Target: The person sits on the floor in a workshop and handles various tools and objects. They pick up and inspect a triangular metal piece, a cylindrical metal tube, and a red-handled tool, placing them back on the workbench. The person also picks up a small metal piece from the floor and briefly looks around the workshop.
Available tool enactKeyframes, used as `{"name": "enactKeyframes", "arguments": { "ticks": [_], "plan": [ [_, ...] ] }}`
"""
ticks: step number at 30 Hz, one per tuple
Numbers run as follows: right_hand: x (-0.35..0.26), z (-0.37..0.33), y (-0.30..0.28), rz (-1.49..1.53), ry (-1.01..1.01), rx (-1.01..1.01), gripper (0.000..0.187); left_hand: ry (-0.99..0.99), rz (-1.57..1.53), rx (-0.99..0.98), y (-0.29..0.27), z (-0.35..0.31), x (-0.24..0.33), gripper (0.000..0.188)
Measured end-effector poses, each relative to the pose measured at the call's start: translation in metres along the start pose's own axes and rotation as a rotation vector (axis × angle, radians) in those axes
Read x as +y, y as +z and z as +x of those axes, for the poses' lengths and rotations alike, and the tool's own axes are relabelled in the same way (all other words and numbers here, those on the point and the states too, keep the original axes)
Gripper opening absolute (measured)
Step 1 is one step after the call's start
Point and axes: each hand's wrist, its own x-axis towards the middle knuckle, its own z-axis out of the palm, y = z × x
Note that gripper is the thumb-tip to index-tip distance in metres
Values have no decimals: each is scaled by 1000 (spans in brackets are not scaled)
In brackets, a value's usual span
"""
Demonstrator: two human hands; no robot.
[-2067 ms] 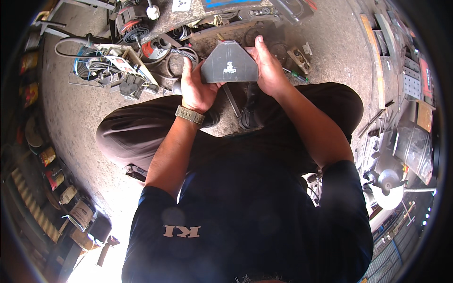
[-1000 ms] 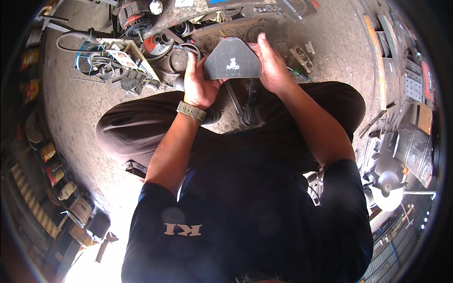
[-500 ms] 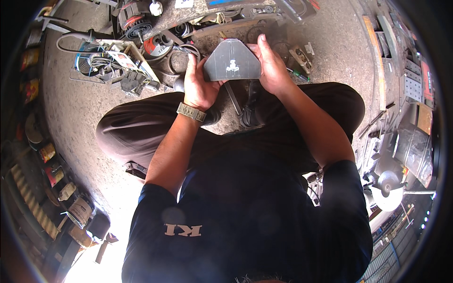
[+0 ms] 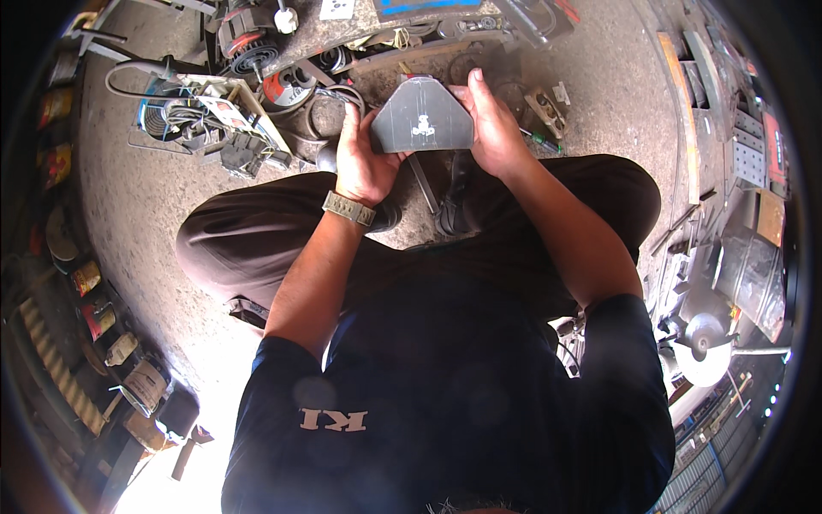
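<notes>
Between my hands is a dark grey metal plate (image 4: 422, 116) with cut-off upper corners, thin scribed lines and a whitish mark at its middle. My left hand (image 4: 366, 158) grips its left edge, the thumb pointing up and the fingers passing behind. At the right edge my right hand (image 4: 494, 128) holds it with the thumb raised and the palm against the side. The fingers behind the plate are mostly hidden. A wristwatch (image 4: 348, 207) is on my left wrist. Both hands are above the floor, in front of my crossed legs.
An angle grinder (image 4: 248, 47) and an orange-and-grey disc (image 4: 287, 87) lie beyond my left hand. Left of them sits a frame with coiled cables (image 4: 184, 116). A green-handled screwdriver (image 4: 544, 141) lies right of my right hand. Wooden and metal strips (image 4: 682, 120) line the right side.
The plate and both hands appear slightly lower in the picture, as does much of the background. My grip on the plate looks the same.
</notes>
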Motion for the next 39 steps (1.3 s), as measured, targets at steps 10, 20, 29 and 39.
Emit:
{"name": "enactKeyframes", "arguments": {
  "ticks": [10,20,29,39],
  "plan": [
    [-3,-4,5,18,-17,41,73,1,10,-32,-1,1,1,98],
    [2,0,1,-11,-2,37,77,-2,-14,-11,2,-1,0,91],
    [-3,-3,4,0,30,43,75,-9,-10,-21,0,1,0,90],
    [5,1,0,99,-13,30,66,-15,-52,-50,-8,3,-2,88]
  ]
}}
